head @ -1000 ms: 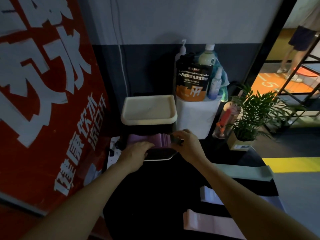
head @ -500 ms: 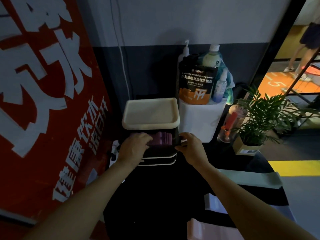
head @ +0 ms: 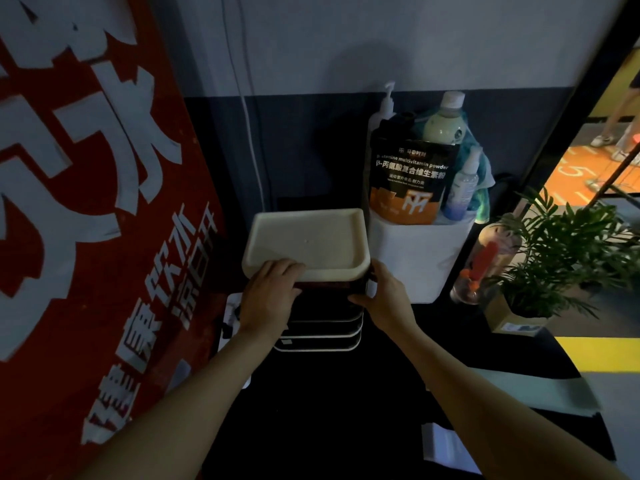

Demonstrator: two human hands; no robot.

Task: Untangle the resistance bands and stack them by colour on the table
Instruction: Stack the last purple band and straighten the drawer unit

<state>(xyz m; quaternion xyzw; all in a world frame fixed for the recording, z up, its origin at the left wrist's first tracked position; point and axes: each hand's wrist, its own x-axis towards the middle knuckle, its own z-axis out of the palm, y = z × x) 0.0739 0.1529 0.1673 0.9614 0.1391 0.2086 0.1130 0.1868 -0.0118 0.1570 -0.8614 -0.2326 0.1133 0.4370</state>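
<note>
Reaching forward, both hands are on a small dark drawer unit [head: 322, 320] with a cream tray-like lid [head: 306, 242], at the back of the black desk [head: 329, 410].

Left hand [head: 268, 299]: laid against the unit's front left, fingers curled up over the lid's front edge; whether anything is held under them cannot be told.

Right hand [head: 382, 299]: against the unit's right front corner, thumb on the front face, fingers wrapped round the side; it grips the unit.

Resistance bands: none visible in either hand. A pale green band [head: 540, 393] lies flat on the desk to the right, well behind the right hand and partly hidden by the right forearm. A white band [head: 446, 445] lies nearer the camera, beside the same forearm. Both are well apart from the hands.

Surroundings: a white bin [head: 422, 258] just right of the drawer unit holds a black-and-orange powder pouch [head: 408, 181] and bottles [head: 445, 123]. A potted plant [head: 554, 247] stands further right. A red banner [head: 86, 202] with white characters fills the left side.
</note>
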